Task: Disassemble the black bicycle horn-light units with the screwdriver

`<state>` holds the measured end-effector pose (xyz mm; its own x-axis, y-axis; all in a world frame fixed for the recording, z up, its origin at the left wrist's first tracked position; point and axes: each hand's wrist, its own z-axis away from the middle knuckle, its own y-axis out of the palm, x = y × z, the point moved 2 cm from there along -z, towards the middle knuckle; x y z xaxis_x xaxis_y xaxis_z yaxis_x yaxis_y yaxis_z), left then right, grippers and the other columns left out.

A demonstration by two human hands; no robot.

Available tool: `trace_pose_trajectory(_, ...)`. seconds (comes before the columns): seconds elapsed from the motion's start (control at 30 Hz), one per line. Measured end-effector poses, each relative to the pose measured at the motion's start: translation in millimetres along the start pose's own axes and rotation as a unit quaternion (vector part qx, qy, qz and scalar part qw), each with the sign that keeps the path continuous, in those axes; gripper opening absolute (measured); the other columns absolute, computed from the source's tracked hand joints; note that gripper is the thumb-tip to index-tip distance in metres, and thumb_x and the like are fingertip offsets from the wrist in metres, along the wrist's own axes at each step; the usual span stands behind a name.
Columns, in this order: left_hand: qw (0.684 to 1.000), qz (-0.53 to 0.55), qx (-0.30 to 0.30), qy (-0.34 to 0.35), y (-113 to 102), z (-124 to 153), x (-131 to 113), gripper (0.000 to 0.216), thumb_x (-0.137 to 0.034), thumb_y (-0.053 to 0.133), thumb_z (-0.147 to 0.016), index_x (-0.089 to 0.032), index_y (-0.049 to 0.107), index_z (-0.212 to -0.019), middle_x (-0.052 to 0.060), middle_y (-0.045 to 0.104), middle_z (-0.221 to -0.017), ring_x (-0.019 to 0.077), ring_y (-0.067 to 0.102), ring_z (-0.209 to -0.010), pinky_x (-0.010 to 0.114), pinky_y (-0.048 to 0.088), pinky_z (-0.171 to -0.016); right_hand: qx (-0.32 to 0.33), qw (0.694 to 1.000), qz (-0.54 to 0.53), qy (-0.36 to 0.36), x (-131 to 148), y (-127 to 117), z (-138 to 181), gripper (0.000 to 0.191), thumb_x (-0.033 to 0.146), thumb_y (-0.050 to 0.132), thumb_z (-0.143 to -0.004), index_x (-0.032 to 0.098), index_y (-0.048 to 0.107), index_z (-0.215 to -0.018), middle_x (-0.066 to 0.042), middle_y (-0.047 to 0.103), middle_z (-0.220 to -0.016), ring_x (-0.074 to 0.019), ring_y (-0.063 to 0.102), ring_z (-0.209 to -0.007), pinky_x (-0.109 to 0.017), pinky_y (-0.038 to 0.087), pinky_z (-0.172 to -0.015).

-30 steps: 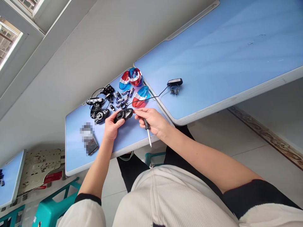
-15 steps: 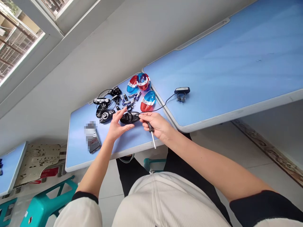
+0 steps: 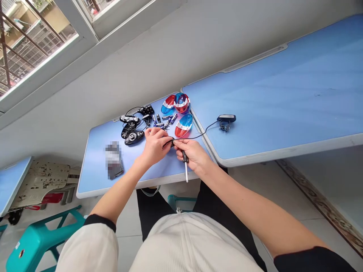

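Note:
My left hand (image 3: 154, 145) lies closed over a small black oval part, which it hides almost wholly, above the near blue table (image 3: 136, 166). My right hand (image 3: 191, 153) pinches the same part's right end where a thin black cable (image 3: 204, 132) leaves it, and also holds a screwdriver (image 3: 185, 166) whose metal shaft points down toward me. The cable runs right to a black clamp unit (image 3: 226, 120) on the neighbouring table. Just beyond my hands lie a red-and-blue oval lens (image 3: 183, 125), several small batteries (image 3: 163, 121) and black housing parts (image 3: 132, 130).
Two more red-and-blue lenses (image 3: 176, 102) sit at the table's far edge by the grey wall. A phone (image 3: 115, 164) lies at the left of the table. The large blue table (image 3: 269, 102) spreads to the right. Teal stools (image 3: 36, 238) stand on the floor at left.
My left hand has turned over and closed on top of the black part, which showed between both hands before. The view has shifted, showing more of the window.

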<state>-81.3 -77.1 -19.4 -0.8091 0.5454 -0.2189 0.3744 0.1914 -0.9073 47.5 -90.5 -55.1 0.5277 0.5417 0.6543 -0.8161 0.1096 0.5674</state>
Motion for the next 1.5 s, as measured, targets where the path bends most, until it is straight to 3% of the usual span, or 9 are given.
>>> trace_pose_trajectory(0.13,0.999,0.012,0.015,0.032,1.8,-3.0,2.9,0.022,-0.019,0.05,-0.081,-0.024,0.069,-0.071,0.004,0.067,-0.076,0.0232,0.053,-0.089,0.046,0.027,-0.091,-0.003,1.0,-0.003,0.001,-0.6,0.3,-0.3,0.016,0.011,0.067,-0.075,0.014,0.054,-0.067,0.004,0.051,-0.047,-0.0038,0.038,-0.033,-0.016,0.027,-0.031)
trace_pose_trajectory(0.23,0.999,-0.01,-0.03,0.018,7.2,-2.1,2.8,0.016,-0.018,0.052,-0.079,-0.022,0.066,-0.07,0.005,0.067,-0.077,0.0233,0.053,-0.089,0.045,0.028,-0.09,0.0,1.0,-0.009,0.004,-0.3,1.2,-0.5,0.018,0.012,0.067,-0.075,0.015,0.053,-0.065,0.005,0.051,-0.048,-0.0034,0.037,-0.033,-0.016,0.027,-0.031)
trace_pose_trajectory(0.4,0.981,-0.053,-0.141,-0.119,25.0,-3.9,-3.6,0.011,-0.017,0.053,-0.078,-0.019,0.062,-0.071,0.008,0.065,-0.079,0.0252,0.051,-0.088,0.043,0.033,-0.085,-0.002,1.0,-0.017,0.015,1.1,4.0,-1.7,0.02,0.008,0.059,-0.079,0.014,0.05,-0.062,0.005,0.05,-0.049,-0.0034,0.037,-0.033,-0.016,0.026,-0.031)
trace_pose_trajectory(0.63,0.963,-0.019,-0.077,-0.258,42.5,-26.6,7.3,0.009,-0.016,0.055,-0.075,-0.019,0.059,-0.068,0.011,0.061,-0.081,0.0289,0.05,-0.087,0.042,0.036,-0.076,-0.017,0.998,-0.016,0.05,4.6,6.1,-6.0,0.025,0.006,0.057,-0.081,0.014,0.049,-0.059,0.004,0.048,-0.047,-0.0031,0.036,-0.033,-0.015,0.026,-0.031)
trace_pose_trajectory(0.83,0.961,-0.029,-0.049,-0.27,43.3,-29.8,13.1,0.013,-0.027,0.059,-0.077,-0.018,0.067,-0.074,0.013,0.059,-0.081,0.0324,0.05,-0.092,0.045,0.038,-0.079,-0.029,0.998,-0.022,0.057,6.8,7.0,-5.9,0.025,0.008,0.055,-0.084,0.014,0.048,-0.061,0.004,0.048,-0.047,-0.0033,0.038,-0.034,-0.014,0.028,-0.031)
trace_pose_trajectory(1.0,0.983,0.035,-0.007,-0.181,18.8,-4.1,23.3,0.048,-0.045,0.07,-0.071,-0.024,0.065,-0.114,0.01,0.057,-0.106,0.0291,0.049,-0.102,0.044,0.039,-0.091,-0.026,0.998,-0.022,0.058,7.9,3.5,-4.8,0.023,0.008,0.058,-0.082,0.015,0.049,-0.063,0.004,0.048,-0.047,-0.0033,0.035,-0.035,-0.015,0.027,-0.031)
trace_pose_trajectory(1.1,0.984,0.047,0.025,-0.169,5.4,20.2,39.8,0.065,-0.04,0.078,-0.064,-0.027,0.058,-0.124,0.01,0.053,-0.118,0.0292,0.046,-0.108,0.046,0.037,-0.097,-0.022,0.998,-0.014,0.055,7.1,0.3,-4.4,0.023,0.009,0.062,-0.079,0.016,0.048,-0.062,0.002,0.05,-0.05,-0.0035,0.036,-0.036,-0.015,0.028,-0.032)
trace_pose_trajectory(1.3,0.98,0.055,0.019,-0.19,11.9,45.0,54.0,0.033,-0.019,0.067,-0.077,-0.019,0.064,-0.11,0.01,0.058,-0.112,0.0267,0.047,-0.105,0.045,0.04,-0.096,-0.009,0.999,0.012,0.046,4.0,-1.8,-1.0,0.021,0.014,0.066,-0.077,0.016,0.049,-0.064,0.002,0.052,-0.054,-0.0031,0.036,-0.037,-0.015,0.028,-0.032)
trace_pose_trajectory(1.5,0.98,0.103,-0.011,-0.17,21.1,56.7,39.9,0.029,-0.019,0.061,-0.081,-0.018,0.063,-0.11,0.009,0.063,-0.103,0.0246,0.049,-0.097,0.043,0.044,-0.09,0.01,0.998,0.058,0.017,-1.2,-3.8,2.7,0.029,0.034,0.073,-0.073,0.019,0.048,-0.075,0.002,0.055,-0.054,-0.0047,0.037,-0.037,-0.015,0.027,-0.032)
